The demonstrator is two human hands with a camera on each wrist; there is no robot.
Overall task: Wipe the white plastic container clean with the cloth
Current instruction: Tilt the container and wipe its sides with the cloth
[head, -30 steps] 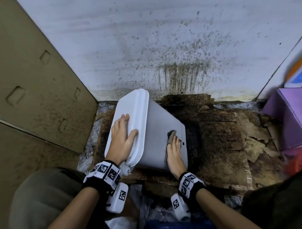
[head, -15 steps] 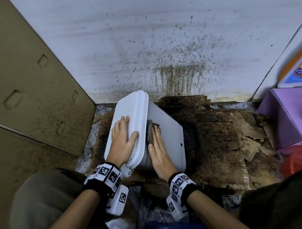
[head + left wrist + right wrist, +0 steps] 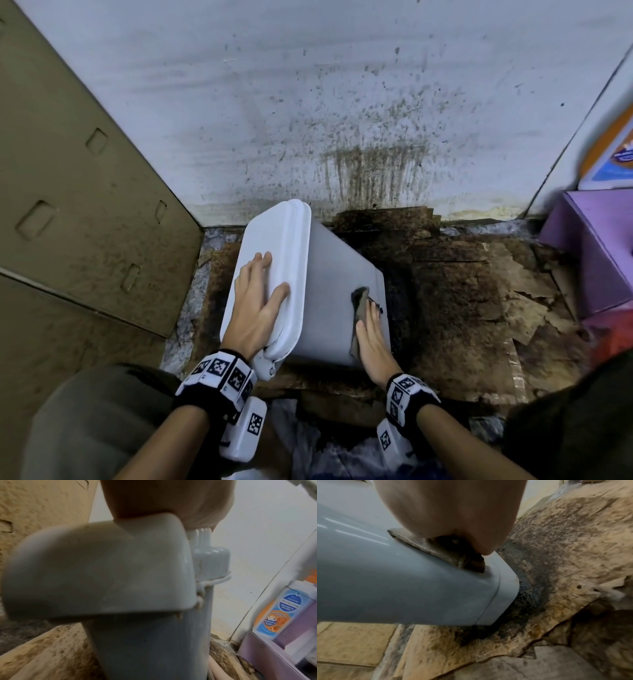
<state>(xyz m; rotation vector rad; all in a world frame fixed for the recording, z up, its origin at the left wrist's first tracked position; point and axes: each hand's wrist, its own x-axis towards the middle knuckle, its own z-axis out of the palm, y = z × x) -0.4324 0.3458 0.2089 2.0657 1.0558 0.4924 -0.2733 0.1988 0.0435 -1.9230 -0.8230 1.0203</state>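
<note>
The white plastic container (image 3: 329, 287) lies tilted on its side on the dirty floor, lid end to the left. My left hand (image 3: 257, 301) lies flat on the white lid (image 3: 274, 246), fingers straight, steadying it. My right hand (image 3: 371, 332) presses a small dark grey cloth (image 3: 360, 301) flat against the container's upper side wall, near its base end. In the right wrist view the cloth (image 3: 440, 549) sits under my palm on the container (image 3: 402, 581), close to the bottom rim. The left wrist view shows the lid (image 3: 102, 568) and the container's body (image 3: 145, 642) from below my palm.
Stained, torn cardboard (image 3: 479, 301) covers the floor, dark and wet beside the container's base. A spattered white wall (image 3: 308, 120) stands behind. A brown cardboard panel (image 3: 68, 205) closes the left side. A purple box (image 3: 589, 253) and an orange-blue bottle (image 3: 278, 615) sit at the right.
My right hand slid the cloth from beside the lid rightward along the side wall to the container's base end. The left hand stayed on the lid.
</note>
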